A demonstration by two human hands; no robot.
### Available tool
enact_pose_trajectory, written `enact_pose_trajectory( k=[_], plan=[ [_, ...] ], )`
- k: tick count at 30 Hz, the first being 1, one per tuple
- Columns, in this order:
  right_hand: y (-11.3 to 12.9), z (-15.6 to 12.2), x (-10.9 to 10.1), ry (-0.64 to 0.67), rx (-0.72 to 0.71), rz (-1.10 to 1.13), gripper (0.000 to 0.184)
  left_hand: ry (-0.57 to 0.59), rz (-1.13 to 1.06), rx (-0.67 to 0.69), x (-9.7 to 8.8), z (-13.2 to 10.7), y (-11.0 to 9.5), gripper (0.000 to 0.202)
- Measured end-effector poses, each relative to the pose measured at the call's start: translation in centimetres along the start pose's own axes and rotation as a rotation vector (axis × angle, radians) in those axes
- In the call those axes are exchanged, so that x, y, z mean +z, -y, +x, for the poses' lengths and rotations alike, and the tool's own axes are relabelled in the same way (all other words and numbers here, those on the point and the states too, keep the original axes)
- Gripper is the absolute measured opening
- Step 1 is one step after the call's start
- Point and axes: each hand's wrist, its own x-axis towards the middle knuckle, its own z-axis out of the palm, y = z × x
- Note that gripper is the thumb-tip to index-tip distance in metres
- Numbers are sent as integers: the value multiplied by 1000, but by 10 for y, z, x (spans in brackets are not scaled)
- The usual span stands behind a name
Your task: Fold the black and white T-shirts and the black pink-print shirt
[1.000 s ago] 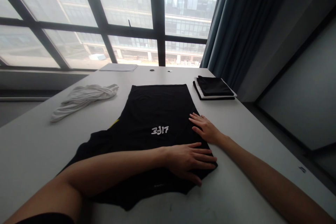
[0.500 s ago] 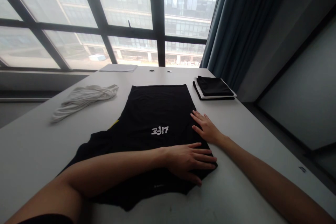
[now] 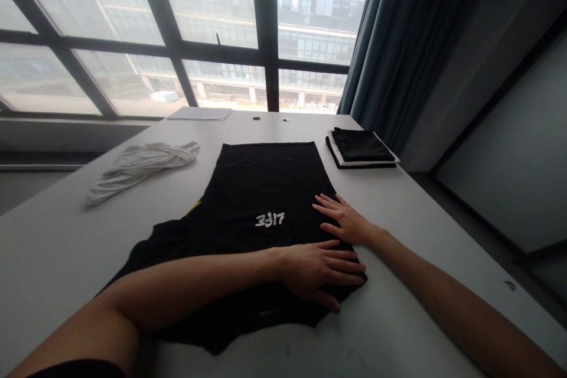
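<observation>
The black T-shirt (image 3: 261, 177) lies spread out mid-tabletop (image 3: 75, 248), its straight hem toward 12 o'clock and its white lettering (image 3: 270, 220) upside down. At the shirt's 4 o'clock corner, the left hand (image 3: 312, 271) rests flat, fingers spread; the right hand (image 3: 345, 220), fingers also spread, lies over the 3 o'clock edge. A crumpled whitish cloth (image 3: 146, 162) sits at the shirt's 10 o'clock, a stack of folded black and white garments (image 3: 363, 146) at 2 o'clock.

Black garment (image 3: 252, 180) partly hidden by left forearm (image 3: 199, 283), lower print (image 3: 268, 312) unreadable, curtain (image 3: 407, 41) cut off
</observation>
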Motion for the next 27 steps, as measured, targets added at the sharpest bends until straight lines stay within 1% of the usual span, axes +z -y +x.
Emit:
enact_pose_trajectory(
  k=[13,24,27],
  plan=[
    [2,0,-1,-7,10,16,59,-14,8,24,0,0,0,71],
    [3,0,-2,-10,11,15,57,-17,8,15,0,0,0,71],
    [0,1,3,-35,71,-13,54,-20,8,20,0,-1,1,72]
  ],
)
